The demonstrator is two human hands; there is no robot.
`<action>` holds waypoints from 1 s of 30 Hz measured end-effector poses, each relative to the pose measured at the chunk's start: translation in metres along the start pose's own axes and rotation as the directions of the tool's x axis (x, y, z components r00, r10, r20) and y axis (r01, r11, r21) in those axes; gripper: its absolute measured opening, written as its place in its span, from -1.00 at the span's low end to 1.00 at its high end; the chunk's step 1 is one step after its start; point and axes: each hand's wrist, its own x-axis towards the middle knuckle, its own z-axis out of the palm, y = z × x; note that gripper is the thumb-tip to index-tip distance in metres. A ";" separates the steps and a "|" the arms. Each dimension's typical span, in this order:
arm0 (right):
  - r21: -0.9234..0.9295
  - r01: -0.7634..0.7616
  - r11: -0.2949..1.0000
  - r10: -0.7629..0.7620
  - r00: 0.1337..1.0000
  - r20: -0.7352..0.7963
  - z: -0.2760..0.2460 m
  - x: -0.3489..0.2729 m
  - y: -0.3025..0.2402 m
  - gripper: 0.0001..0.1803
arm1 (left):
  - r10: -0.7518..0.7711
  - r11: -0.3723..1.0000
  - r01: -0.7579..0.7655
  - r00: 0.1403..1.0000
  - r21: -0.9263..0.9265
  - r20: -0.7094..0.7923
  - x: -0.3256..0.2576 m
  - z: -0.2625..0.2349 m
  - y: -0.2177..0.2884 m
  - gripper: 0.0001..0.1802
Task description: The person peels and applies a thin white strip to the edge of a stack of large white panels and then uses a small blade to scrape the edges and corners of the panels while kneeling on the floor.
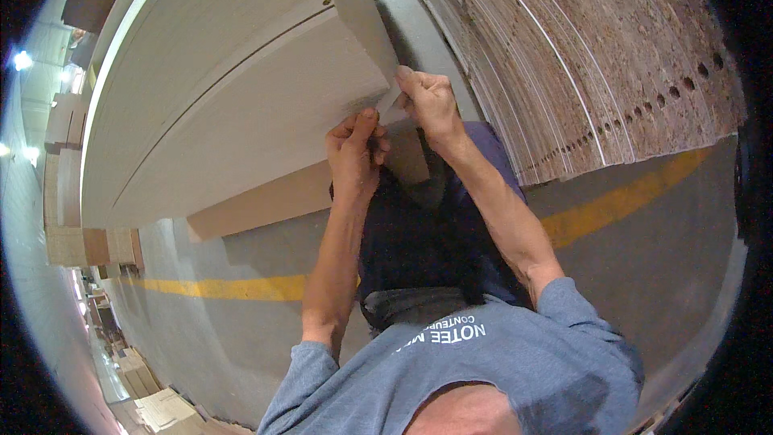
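Pale laminated board, its face a light woodgrain, fills the upper left of the view, and both of the person's bare hands meet at its lower right corner. Left hand is clenched, thumb and fingers pinched together on the board's bottom edge just below the corner; whether a film or strip is caught in that pinch cannot be told. Right hand, just above and to the right of it, pinches the corner tip itself between thumb and forefinger. Both forearms rise from the lower edge and converge on that one spot, the two hands nearly touching.

Directly beneath the grip a tan strip of raw board edge runs away to the left. Right of the grip, beyond the right wrist, stands a thick stack of chipboard panels, their brown edges drilled with a row of holes. Below the hands lies a grey concrete floor crossed by a yellow painted line. Nearest the camera, under both elbows, is the person's blue-grey sweatshirt.
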 end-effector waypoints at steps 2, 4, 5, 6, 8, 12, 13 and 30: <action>0.011 0.075 0.997 -0.076 0.997 0.015 -0.007 0.004 -0.004 -0.50 | 0.020 0.999 -0.020 1.000 0.029 -0.001 0.002 0.000 0.001 -0.74; -0.003 0.134 0.991 -0.133 0.990 0.049 -0.020 -0.009 -0.038 -0.50 | 0.105 0.994 -0.106 0.994 0.010 0.034 -0.025 0.022 0.018 -0.74; -0.020 0.181 0.983 -0.180 0.982 0.056 -0.016 -0.007 -0.062 -0.48 | 0.155 0.988 -0.156 0.986 0.000 0.063 -0.027 0.029 0.031 -0.74; -0.043 0.228 0.973 -0.225 0.973 0.052 -0.012 -0.003 -0.072 -0.46 | 0.180 0.984 -0.180 0.979 -0.006 0.093 -0.022 0.031 0.039 -0.74; -0.039 0.245 0.969 -0.245 0.969 0.011 -0.010 0.007 -0.060 -0.46 | 0.228 0.974 -0.227 0.962 -0.022 0.148 -0.010 0.032 0.046 -0.74; -0.003 0.146 0.989 -0.146 0.989 -0.033 -0.014 -0.003 0.026 -0.48 | -0.005 0.990 0.001 1.000 0.141 0.030 0.001 0.000 -0.016 -0.69; -0.087 0.068 0.994 -0.068 0.998 0.001 -0.024 -0.012 0.060 -0.48 | -0.069 0.987 0.063 0.997 0.149 0.034 0.000 -0.012 -0.037 -0.67; -0.272 0.844 0.462 -0.862 0.499 0.084 0.041 0.043 -0.069 -0.65 | -0.152 0.983 0.130 0.974 -0.131 -0.170 -0.050 -0.114 -0.091 -0.69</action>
